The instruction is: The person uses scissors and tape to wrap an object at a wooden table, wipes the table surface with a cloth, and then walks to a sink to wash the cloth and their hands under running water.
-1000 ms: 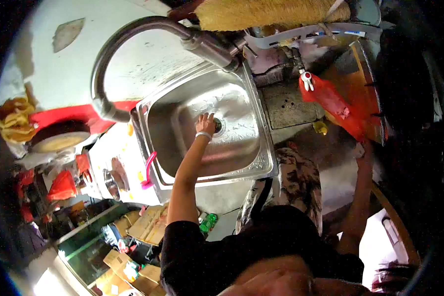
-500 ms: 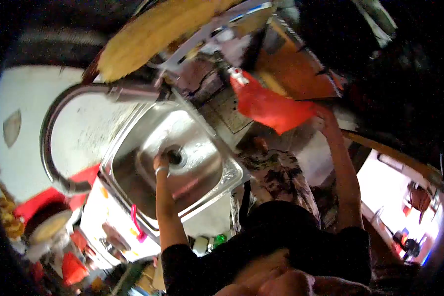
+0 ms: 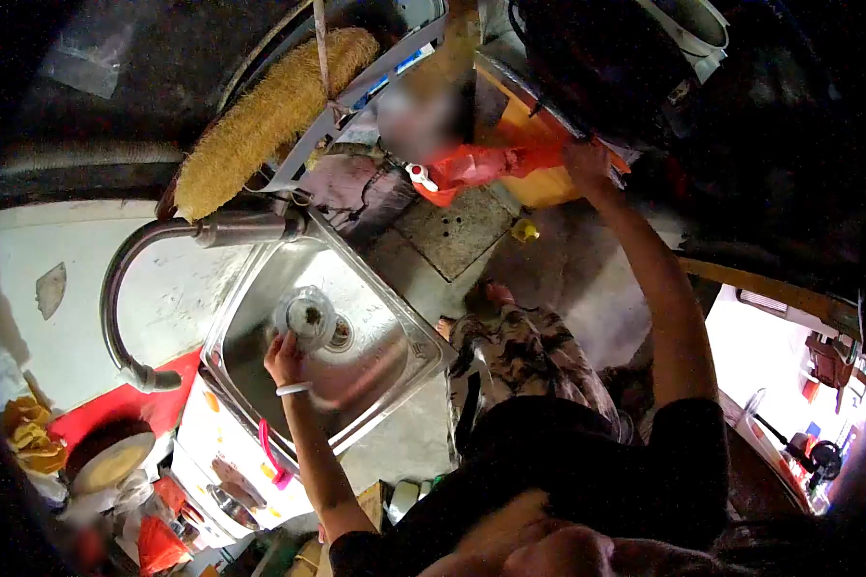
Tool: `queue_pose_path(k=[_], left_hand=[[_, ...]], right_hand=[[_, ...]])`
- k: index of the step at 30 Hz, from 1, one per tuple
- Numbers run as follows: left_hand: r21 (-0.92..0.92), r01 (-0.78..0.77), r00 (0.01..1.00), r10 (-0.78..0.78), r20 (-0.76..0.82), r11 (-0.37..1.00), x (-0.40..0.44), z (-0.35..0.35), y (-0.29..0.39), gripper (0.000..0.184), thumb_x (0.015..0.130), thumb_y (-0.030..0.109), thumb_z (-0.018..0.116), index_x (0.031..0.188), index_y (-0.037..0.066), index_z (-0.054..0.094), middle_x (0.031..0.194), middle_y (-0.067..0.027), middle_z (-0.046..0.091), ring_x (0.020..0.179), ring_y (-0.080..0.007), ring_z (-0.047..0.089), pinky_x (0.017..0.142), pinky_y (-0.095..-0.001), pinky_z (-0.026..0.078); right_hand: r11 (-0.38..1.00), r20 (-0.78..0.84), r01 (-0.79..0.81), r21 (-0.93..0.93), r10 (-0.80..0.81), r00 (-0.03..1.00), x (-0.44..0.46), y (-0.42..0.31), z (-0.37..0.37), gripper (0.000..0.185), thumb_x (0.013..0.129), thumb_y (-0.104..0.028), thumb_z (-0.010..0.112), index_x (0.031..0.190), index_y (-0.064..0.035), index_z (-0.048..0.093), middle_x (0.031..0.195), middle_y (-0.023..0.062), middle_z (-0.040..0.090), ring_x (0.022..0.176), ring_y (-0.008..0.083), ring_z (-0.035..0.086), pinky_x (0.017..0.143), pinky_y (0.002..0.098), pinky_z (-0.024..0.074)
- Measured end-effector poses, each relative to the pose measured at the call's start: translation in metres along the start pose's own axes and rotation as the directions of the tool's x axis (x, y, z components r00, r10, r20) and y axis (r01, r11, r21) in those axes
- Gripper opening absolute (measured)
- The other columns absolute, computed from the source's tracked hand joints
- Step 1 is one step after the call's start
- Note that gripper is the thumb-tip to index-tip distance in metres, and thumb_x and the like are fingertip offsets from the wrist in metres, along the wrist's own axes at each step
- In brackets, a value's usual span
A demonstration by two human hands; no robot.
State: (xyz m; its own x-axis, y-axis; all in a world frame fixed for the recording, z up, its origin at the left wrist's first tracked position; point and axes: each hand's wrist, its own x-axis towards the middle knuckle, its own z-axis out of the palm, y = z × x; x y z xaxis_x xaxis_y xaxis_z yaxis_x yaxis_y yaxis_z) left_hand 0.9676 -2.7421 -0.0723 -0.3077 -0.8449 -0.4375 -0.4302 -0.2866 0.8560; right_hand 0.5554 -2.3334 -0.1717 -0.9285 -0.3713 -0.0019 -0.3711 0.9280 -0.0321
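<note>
My left hand [image 3: 284, 360] is over the steel sink [image 3: 368, 370], its fingers closed on the edge of a round, pale sink strainer [image 3: 292, 304] with dark scraps in its middle. The strainer hangs beside the drain hole [image 3: 342, 333], partly overlapping it in view. Out to the right and farther up, my right hand [image 3: 587, 163] grips the end of a red plastic bag [image 3: 486, 165], which stretches away to the left. A white and red piece [image 3: 420, 177] shows at the bag's far end.
A curved grey faucet [image 3: 114, 288] arches left of the sink. Above it lies a dried loofah [image 3: 269, 115] by a grey rack. A pink hook [image 3: 274, 452] hangs at the sink's near edge. A small yellow object [image 3: 524, 230] sits on the floor.
My left hand has come up from the drain and now has the strainer in it. My right hand has moved up and left, and the red bag has shifted with it.
</note>
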Motion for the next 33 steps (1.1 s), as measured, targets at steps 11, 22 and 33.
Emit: queue_pose_path(k=[11, 22, 33], left_hand=[[-0.328, 0.135, 0.910, 0.015, 0.415, 0.935, -0.063, 0.200, 0.035, 0.019, 0.070, 0.007, 0.056, 0.087, -0.002, 0.053, 0.078, -0.0117, 0.058, 0.067, -0.0200, 0.056, 0.050, -0.0300, 0.047], [-0.299, 0.201, 0.847, -0.012, 0.532, 0.933, -0.075, 0.357, -0.007, 0.017, 0.074, 0.009, 0.055, 0.089, -0.001, 0.054, 0.085, -0.0075, 0.058, 0.062, -0.0164, 0.055, 0.051, -0.0289, 0.046], [0.503, -0.791, 0.602, 0.298, 0.741, 0.349, -0.065, 0.386, -0.073, 0.048, 0.077, 0.013, 0.037, 0.122, -0.001, 0.027, 0.128, -0.0154, 0.027, 0.121, -0.0313, 0.019, 0.100, -0.0445, 0.010]], right_hand=[[0.844, 0.303, 0.347, -0.409, -0.234, 0.924, 0.004, 0.006, 0.005, 0.012, 0.070, -0.009, 0.051, 0.076, -0.0069, 0.062, 0.070, 0.0083, 0.061, 0.063, 0.0227, 0.061, 0.052, 0.0354, 0.0478], [0.526, 0.581, -0.397, 0.752, -0.245, 0.776, -0.010, -0.031, -0.044, 0.027, 0.071, -0.030, 0.060, 0.078, -0.0038, 0.061, 0.065, 0.0014, 0.055, 0.052, 0.0073, 0.048, 0.045, 0.0232, 0.0378], [0.628, -0.193, 0.395, 0.670, -0.366, 0.910, 0.016, -0.037, -0.011, 0.018, 0.073, -0.017, 0.056, 0.080, -0.0001, 0.059, 0.067, 0.0101, 0.058, 0.059, 0.0234, 0.056, 0.054, 0.0323, 0.0444]])
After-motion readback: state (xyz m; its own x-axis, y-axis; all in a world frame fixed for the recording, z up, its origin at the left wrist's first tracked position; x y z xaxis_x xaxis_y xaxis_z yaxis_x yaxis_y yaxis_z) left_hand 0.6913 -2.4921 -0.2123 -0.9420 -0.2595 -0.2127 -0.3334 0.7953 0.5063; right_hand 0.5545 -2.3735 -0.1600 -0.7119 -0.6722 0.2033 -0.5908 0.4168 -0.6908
